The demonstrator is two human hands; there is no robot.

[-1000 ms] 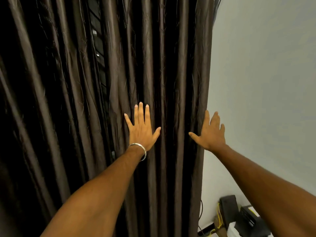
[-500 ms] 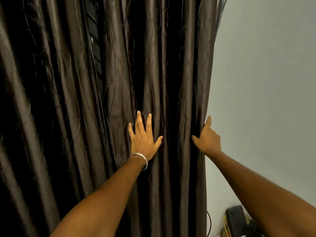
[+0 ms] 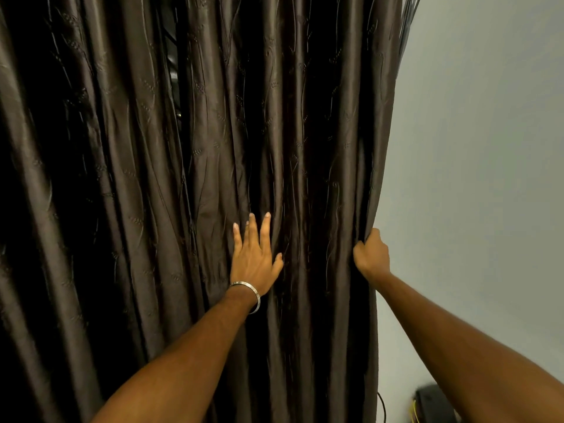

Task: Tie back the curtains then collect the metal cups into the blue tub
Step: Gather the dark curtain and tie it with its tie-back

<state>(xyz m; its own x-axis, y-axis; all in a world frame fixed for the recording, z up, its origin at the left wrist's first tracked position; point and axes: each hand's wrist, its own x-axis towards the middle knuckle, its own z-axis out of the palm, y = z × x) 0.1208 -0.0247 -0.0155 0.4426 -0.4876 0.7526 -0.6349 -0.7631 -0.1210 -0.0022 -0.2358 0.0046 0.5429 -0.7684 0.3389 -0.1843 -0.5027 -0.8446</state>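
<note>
Brown satin curtain (image 3: 213,148), embossed with a fine leaf pattern, hanging in deep vertical folds across the left and centre of the view; its right edge meets a pale grey wall (image 3: 488,148).

Right hand (image 3: 370,254): closed in a fist around the curtain's right edge, fabric bunched under the fingers. Half a second ago the fingers were only curling round this edge; a second ago the hand was spread flat.

Left hand (image 3: 253,257): open wide, palm flat against the folds left of the gripped edge, fingers pointing up; posture unchanged, though it now sits lower in the view. A silver bangle (image 3: 248,293) circles its wrist.

Narrow dark gap (image 3: 172,56) between folds at upper left; what lies behind it cannot be made out.

Dark box (image 3: 433,404) with yellow cables, near the floor at lower right, by the wall.
</note>
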